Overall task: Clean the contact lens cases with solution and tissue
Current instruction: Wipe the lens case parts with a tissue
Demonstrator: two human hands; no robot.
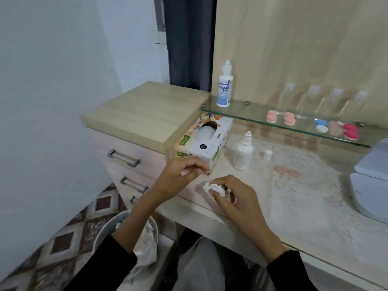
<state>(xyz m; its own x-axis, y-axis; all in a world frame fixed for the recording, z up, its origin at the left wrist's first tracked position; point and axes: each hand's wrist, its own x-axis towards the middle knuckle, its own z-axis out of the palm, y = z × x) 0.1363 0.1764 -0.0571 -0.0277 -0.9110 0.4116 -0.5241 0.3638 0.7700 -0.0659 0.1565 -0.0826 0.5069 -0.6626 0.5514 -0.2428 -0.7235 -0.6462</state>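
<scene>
Right fingers clenched round a crumpled tissue; left fingers curled, contents cannot tell. Pale case on table near bottle. More cases on glass shelf. Judgement: wiping under way; number left unclear.

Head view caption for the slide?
Right hand holds crumpled tissue; left hand pinches small pale item beside tissue box.

On the table, the tissue box sits left of a solution bottle. A small cap and a lens case lie farther right. Behind, a glass shelf carries another bottle and more cases.
</scene>
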